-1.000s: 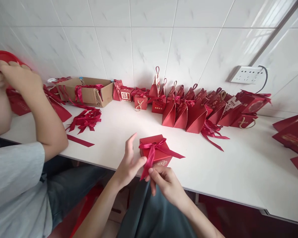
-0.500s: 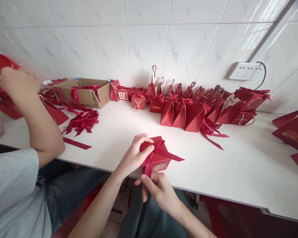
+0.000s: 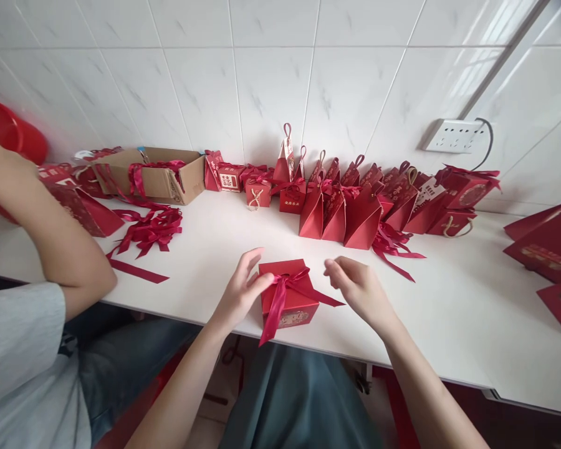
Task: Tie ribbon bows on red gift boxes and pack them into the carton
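A small red gift box (image 3: 292, 299) sits near the front edge of the white table, with a gold emblem on its front face. Across its top is a dark red satin ribbon bow (image 3: 277, 305); one tail hangs down over the front left and the other sticks out to the right. At the box's left side, my left hand (image 3: 240, 290) has thumb and fingers apart, the thumb tip at the ribbon's left loop. My right hand (image 3: 359, 287) hovers right of the box, away from it, fingers curled with nothing visible in them.
Several red boxes (image 3: 364, 221) line the tiled wall. Ribbon piles lie at left (image 3: 152, 231) and right (image 3: 395, 243). Further left are an open cardboard box (image 3: 191, 181) and a co-worker's arm (image 3: 51, 224). A power strip (image 3: 455, 136) is on the wall; more red boxes (image 3: 542, 249) stand far right.
My right hand has let go of the front ribbon tail and moved up and right of the box. My left hand has drawn back slightly left. The co-worker's arm has shifted left.
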### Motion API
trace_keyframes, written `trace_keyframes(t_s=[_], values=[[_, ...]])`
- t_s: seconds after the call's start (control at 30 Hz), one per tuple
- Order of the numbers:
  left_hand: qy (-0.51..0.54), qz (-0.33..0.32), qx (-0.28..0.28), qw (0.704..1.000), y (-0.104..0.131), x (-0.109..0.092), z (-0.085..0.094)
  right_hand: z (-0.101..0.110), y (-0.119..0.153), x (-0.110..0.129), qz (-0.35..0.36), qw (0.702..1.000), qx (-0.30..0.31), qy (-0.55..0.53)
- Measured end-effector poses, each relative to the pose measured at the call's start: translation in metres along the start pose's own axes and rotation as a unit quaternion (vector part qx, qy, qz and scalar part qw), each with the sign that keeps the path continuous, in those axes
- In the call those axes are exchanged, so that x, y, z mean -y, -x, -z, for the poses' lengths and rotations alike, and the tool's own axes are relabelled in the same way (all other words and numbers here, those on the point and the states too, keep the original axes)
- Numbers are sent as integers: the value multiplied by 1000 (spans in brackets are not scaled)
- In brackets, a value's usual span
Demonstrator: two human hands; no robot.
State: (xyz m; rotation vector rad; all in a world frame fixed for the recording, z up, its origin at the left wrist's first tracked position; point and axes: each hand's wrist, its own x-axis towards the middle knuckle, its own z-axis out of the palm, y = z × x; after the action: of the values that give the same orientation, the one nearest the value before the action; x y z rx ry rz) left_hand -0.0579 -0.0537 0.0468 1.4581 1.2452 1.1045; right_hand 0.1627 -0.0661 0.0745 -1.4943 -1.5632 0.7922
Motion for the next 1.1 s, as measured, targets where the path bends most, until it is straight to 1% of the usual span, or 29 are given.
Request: trace_keyframes(t_s=[0.03, 0.07, 0.1, 0.17, 0.23, 0.3, 0.4, 0.5, 0.57, 0.6, 0.63, 0.7, 0.77, 0.83, 0.9, 0.97, 1.03, 1.1], values=[[8, 7, -45, 999, 2, 2, 1, -4, -10, 1, 0, 1000, 18, 24], [2, 16, -73, 997, 4, 3, 1, -9, -18, 2, 2, 998, 41, 42], [-12, 26, -82, 996, 6, 4, 2, -14, -23, 3, 5, 997, 63, 54], [-39, 43, -54, 997, 11, 3, 2, -24, -29, 4, 7, 994, 93, 65], [-32, 52, -23, 998, 15, 0, 2, -30, -28, 3, 7, 992, 107, 61], [-1, 45, -28, 999, 17, 0, 1, -33, -25, 0, 6, 993, 117, 33], [43, 21, -37, 998, 16, 5, 1, -33, -20, -6, -6, 990, 134, -32], [92, -18, -27, 995, 14, 12, 7, -27, -16, -10, 2, 993, 107, -40], [67, -40, -14, 997, 13, 13, 13, -23, -14, -11, 41, 995, 81, -40], [36, -49, -5, 998, 12, 13, 16, -21, -12, -11, 72, 993, 81, -44], [1, -60, 5, 998, 11, 12, 19, -19, -11, -12, 105, 989, 94, -49], [-52, -96, 18, 994, 9, 8, 23, -18, -9, -16, 156, 976, 143, -41], [-76, -131, 28, 988, 7, 3, 25, -20, -7, -21, 171, 964, 203, -23], [-76, -144, 48, 986, 5, -1, 25, -24, -7, -26, 159, 956, 245, -15], [-59, -139, 70, 986, 5, -5, 25, -28, -6, -30, 150, 954, 260, -24], [-38, -120, 92, 988, 5, -8, 25, -31, -6, -32, 143, 955, 258, -35], [-20, -75, 130, 988, 5, -11, 26, -32, -4, -32, 136, 957, 252, -37], [-1, -18, 182, 983, 5, -12, 27, -33, -3, -31, 126, 960, 247, -34]])
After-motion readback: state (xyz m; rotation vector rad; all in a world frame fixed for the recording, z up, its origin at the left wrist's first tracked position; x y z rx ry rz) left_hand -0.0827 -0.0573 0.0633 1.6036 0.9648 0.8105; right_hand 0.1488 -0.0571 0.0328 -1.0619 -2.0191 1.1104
